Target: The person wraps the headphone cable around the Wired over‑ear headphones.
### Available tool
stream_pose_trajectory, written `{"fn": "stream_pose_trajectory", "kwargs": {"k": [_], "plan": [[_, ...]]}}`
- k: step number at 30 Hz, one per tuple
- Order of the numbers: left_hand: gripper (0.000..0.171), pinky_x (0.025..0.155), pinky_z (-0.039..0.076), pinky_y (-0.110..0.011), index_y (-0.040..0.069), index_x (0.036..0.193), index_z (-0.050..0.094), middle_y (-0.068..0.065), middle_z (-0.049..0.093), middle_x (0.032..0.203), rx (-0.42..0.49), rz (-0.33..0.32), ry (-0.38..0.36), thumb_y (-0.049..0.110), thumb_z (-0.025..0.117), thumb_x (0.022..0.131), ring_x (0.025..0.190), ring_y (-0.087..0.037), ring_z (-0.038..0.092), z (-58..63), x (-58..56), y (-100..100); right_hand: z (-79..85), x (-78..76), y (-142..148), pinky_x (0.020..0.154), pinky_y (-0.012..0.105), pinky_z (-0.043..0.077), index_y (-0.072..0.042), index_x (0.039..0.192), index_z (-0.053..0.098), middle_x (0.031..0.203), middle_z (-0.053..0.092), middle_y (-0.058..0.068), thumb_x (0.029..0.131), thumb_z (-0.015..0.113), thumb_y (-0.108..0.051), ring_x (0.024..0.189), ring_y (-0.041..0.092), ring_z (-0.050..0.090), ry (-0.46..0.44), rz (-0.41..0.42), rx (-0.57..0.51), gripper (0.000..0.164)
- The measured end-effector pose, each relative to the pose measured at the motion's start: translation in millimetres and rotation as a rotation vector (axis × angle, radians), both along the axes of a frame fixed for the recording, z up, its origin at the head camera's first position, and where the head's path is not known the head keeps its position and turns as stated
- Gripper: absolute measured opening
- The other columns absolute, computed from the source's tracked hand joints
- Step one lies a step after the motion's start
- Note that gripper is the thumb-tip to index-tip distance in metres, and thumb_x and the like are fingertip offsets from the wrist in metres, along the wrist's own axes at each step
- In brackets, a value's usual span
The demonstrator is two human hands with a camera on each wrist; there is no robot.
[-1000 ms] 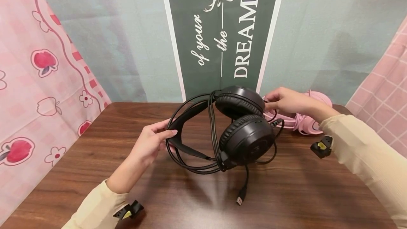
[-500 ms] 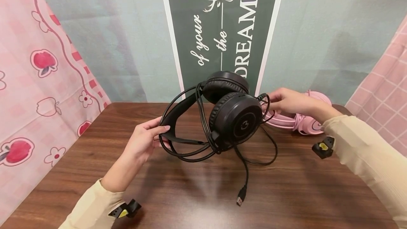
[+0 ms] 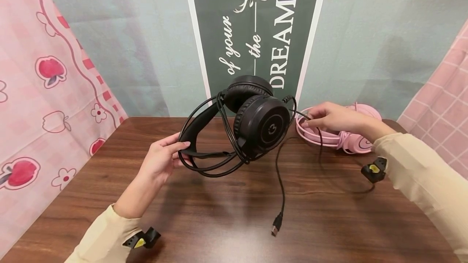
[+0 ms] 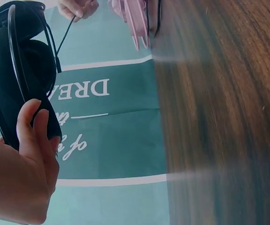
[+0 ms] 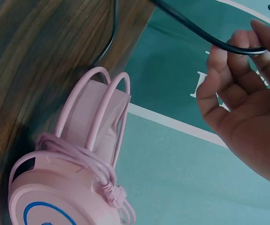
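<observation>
Black over-ear headphones [image 3: 271,128] are held up, tilted, over the middle of the table, cable strands wrapped round their frame. My left hand [image 3: 161,156] grips the padded headband at its left end, thumb on the near side. My right hand [image 3: 334,117] pinches the black cable [image 5: 198,32] between thumb and fingers, to the right of the ear cups. One length of cable runs from an ear cup to that hand; another loops down toward the table. The cable's USB plug [image 3: 276,225] lies toward the table's front.
Pink headphones [image 3: 356,143], their cord bundled round them, lie at the back right, behind and below my right hand. The wooden table [image 3: 219,230] ends at a green-grey cloth backdrop [image 3: 146,52]. Pink patterned cloths hang at both sides.
The black headphones have moved left and up, turning so the near ear cup's logo faces the camera. The right hand stays nearly in place, with a longer stretch of cable now drawn out between.
</observation>
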State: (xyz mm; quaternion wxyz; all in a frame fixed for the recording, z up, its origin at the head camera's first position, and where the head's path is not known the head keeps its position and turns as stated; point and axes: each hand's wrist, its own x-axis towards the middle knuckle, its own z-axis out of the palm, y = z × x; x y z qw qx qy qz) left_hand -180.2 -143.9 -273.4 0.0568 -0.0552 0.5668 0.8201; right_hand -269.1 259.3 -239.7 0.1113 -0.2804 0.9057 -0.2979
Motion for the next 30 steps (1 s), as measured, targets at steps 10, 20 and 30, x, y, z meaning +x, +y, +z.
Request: {"fn": "stream_pose_trajectory", "kwargs": {"k": [10,20,30], "plan": [[0.027,0.049,0.054,-0.026,0.013,0.086,0.067,-0.006,0.065,0.077,0.079,0.049,-0.004,-0.01,0.052,0.085,0.056,-0.013,0.062,1.2,-3.2,-13.4,-4.8,3.2,19.4,0.055,0.026,0.047,-0.005,0.075,0.055,0.064,0.052,0.002,0.087,0.058,-0.007,0.058,0.012,0.051,-0.066,0.029,0.02,0.013],[0.028,0.049,0.055,-0.028,0.012,0.084,0.068,-0.007,0.064,0.077,0.111,0.074,0.003,-0.011,0.052,0.085,0.055,-0.015,0.062,0.7,-2.8,-18.2,2.3,8.4,31.2,0.053,0.03,0.052,0.0,0.079,0.05,0.065,0.057,0.01,0.082,0.057,0.002,0.056,0.018,0.058,-0.215,-0.013,0.012,0.009],[0.028,0.049,0.055,-0.031,0.009,0.079,0.07,-0.008,0.064,0.075,0.193,0.118,-0.008,-0.011,0.051,0.085,0.059,-0.017,0.064,1.3,-2.8,-32.0,3.0,10.5,54.9,0.054,0.028,0.052,-0.001,0.082,0.06,0.069,0.059,0.003,0.083,0.062,-0.002,0.058,0.013,0.057,-0.047,-0.074,0.113,0.002]]}}
